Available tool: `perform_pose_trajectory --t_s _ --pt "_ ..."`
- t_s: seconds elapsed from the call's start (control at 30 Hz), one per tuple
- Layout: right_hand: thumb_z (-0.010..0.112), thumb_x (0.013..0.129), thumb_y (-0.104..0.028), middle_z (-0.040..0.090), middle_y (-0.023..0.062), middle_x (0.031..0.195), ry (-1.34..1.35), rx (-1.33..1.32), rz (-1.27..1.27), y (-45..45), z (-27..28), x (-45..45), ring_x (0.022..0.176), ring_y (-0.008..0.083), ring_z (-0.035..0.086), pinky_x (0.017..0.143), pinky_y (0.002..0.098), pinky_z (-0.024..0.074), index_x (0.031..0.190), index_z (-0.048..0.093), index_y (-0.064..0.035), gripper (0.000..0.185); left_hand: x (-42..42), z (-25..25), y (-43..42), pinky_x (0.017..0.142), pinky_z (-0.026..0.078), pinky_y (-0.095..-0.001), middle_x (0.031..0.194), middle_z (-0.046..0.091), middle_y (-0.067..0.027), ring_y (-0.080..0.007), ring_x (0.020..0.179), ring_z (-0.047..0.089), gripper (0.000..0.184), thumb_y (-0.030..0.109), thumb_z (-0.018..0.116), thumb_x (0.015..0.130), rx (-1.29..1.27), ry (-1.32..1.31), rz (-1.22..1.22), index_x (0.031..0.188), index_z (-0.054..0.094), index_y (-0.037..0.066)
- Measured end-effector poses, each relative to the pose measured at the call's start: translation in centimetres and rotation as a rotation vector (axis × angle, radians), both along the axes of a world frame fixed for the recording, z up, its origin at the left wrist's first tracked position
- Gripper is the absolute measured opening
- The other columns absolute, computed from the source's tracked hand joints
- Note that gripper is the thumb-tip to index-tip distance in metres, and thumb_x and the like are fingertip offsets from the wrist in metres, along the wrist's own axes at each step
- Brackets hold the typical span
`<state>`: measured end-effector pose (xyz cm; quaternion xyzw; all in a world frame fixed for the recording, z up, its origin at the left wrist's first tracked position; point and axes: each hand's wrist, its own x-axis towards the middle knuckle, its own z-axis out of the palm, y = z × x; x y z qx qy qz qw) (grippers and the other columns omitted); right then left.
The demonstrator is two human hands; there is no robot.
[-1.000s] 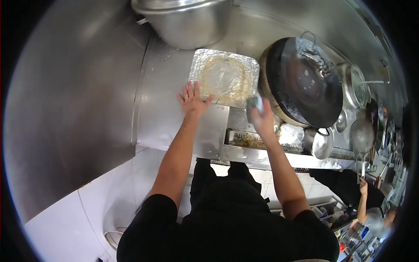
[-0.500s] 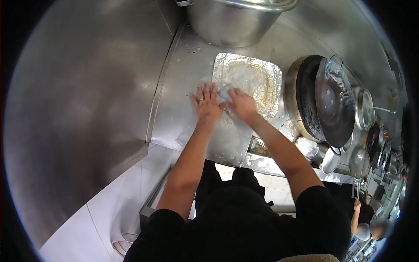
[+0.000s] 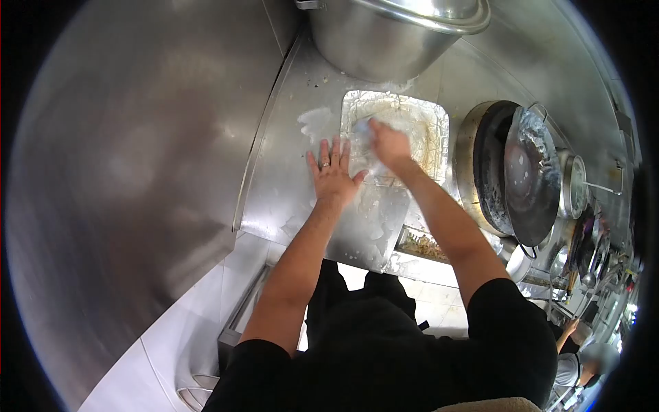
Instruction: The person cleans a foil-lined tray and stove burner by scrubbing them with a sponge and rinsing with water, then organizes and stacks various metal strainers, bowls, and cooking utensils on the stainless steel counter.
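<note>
My left hand (image 3: 334,177) lies flat on the steel counter (image 3: 281,178), fingers spread, with a ring on one finger. It rests at the near left corner of a square foil-covered panel (image 3: 434,130), which looks wet, wrinkled and brown-stained. Over the left part of that panel, my right hand (image 3: 390,145) is closed and pressed down. A pale bluish-white wad (image 3: 362,126) pokes out from its fingers; motion blur hides whether it is cloth, plastic or a pad. A whitish wet smear (image 3: 316,121) marks the counter left of the foil.
Behind the foil stands a large steel pot (image 3: 384,44). To the right, a dark wok (image 3: 532,178) leans on a round burner (image 3: 473,165). A recessed tray (image 3: 420,244) with food scraps is at the near edge. Another person (image 3: 573,367) is at far right.
My right hand has slid farther away across the foil with the pale wad. The left hand stays flat, slightly nearer me. A whitish smear now shows on the counter.
</note>
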<state>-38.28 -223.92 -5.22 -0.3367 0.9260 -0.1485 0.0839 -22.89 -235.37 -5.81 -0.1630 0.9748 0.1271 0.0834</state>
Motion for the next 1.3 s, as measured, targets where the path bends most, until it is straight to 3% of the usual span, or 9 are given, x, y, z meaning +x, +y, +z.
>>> perform_pose_trajectory --t_s 0.07,0.23,0.43,0.6,0.7,0.77,0.9,1.03,1.3 --pt "0.048 0.097 -0.020 0.070 0.0199 0.111 -0.050 0.094 -0.212 -1.8 0.4 -5.4 0.097 0.0385 0.070 0.080 0.0519 0.0556 0.121 0.052 -0.0094 0.026 -0.1 -0.5 -0.2 0.122 -0.004 -0.0605 0.169 0.013 -0.0091 -0.0317 0.156 0.003 0.088 0.067 0.042 0.096 0.018 0.079 0.007 0.162 0.018 0.013" --pt "0.051 0.095 -0.021 0.072 0.0198 0.097 -0.062 -0.007 -0.037 -8.0 -0.8 -2.5 0.089 0.0403 0.070 0.076 0.0533 0.0552 0.118 0.050 -0.0100 0.025 0.2 -0.5 0.2 0.122 -0.003 -0.0604 0.168 0.015 -0.0111 -0.0314 0.156 0.006 0.093 0.065 0.047 0.095 0.028 0.123 0.037 0.160 0.018 0.006" --pt "0.057 0.091 -0.020 0.072 0.0164 0.100 -0.020 -0.001 -0.095 3.6 -1.7 1.0 0.091 0.0367 0.071 0.079 0.0514 0.0555 0.135 0.050 -0.0153 0.045 0.1 0.6 0.3 0.122 -0.003 -0.0601 0.168 0.013 -0.0136 -0.0314 0.156 0.006 0.099 0.068 0.048 0.093 0.025 0.090 0.044 0.160 0.015 0.003" --pt "0.035 0.103 -0.028 0.070 0.0214 0.108 -0.073 -0.052 -0.524 2.3 -3.6 -10.6 0.095 0.0457 0.067 0.085 0.0546 0.0515 0.116 0.055 -0.0089 0.031 -0.3 0.5 0.4 0.122 -0.005 -0.0605 0.169 0.009 -0.0121 -0.0296 0.156 0.002 0.105 0.075 0.044 0.091 -0.036 0.014 0.028 0.161 0.012 0.004" --pt "0.036 0.102 -0.024 0.070 0.0220 0.094 -0.010 0.033 -0.136 -4.5 -1.6 -3.5 0.090 0.0390 0.070 0.075 0.0552 0.0549 0.113 0.055 -0.0051 0.029 -0.3 1.1 0.6 0.121 -0.005 -0.0606 0.169 0.006 -0.0141 -0.0307 0.156 0.001 0.112 0.077 0.047 0.087 -0.036 -0.024 0.005 0.161 0.008 0.002" --pt "0.052 0.094 -0.021 0.069 0.0200 0.106 -0.016 -0.003 -0.004 -5.8 -0.7 2.9 0.089 0.0368 0.071 0.077 0.0517 0.0555 0.112 0.054 -0.0096 0.021 -0.1 1.3 0.5 0.121 -0.005 -0.0607 0.169 0.005 -0.0161 -0.0318 0.156 0.001 0.116 0.078 0.050 0.085 -0.067 -0.078 -0.007 0.160 0.006 0.000" --pt "0.060 0.090 -0.021 0.069 0.0142 0.107 -0.101 -0.003 -0.166 4.6 -2.6 3.5 0.091 0.0370 0.070 0.078 0.0513 0.0540 0.121 0.055 -0.0174 0.032 -0.7 2.2 1.0 0.121 -0.006 -0.0607 0.169 0.002 -0.0166 -0.0322 0.156 0.000 0.119 0.080 0.050 0.084 -0.052 -0.154 -0.001 0.161 0.004 0.002" --pt "0.040 0.103 -0.025 0.069 0.0219 0.100 0.071 0.003 -0.533 7.1 -0.7 -6.1 0.094 0.0417 0.069 0.080 0.0555 0.0539 0.121 0.052 -0.0075 0.028 -0.1 1.7 0.5 0.121 -0.006 -0.0611 0.169 0.001 -0.0173 -0.0330 0.156 0.000 0.118 0.081 0.049 0.084 -0.013 -0.066 0.008 0.161 0.005 0.003" --pt "0.048 0.097 -0.018 0.068 0.0165 0.103 0.028 -0.029 -0.110 -5.7 -1.2 0.8 0.089 0.0360 0.071 0.073 0.0488 0.0574 0.110 0.056 -0.0079 0.018 0.0 1.7 1.7 0.121 -0.007 -0.0602 0.169 -0.006 -0.0180 -0.0333 0.156 -0.007 0.116 0.074 0.054 0.085 -0.032 -0.174 0.045 0.161 0.003 0.004"
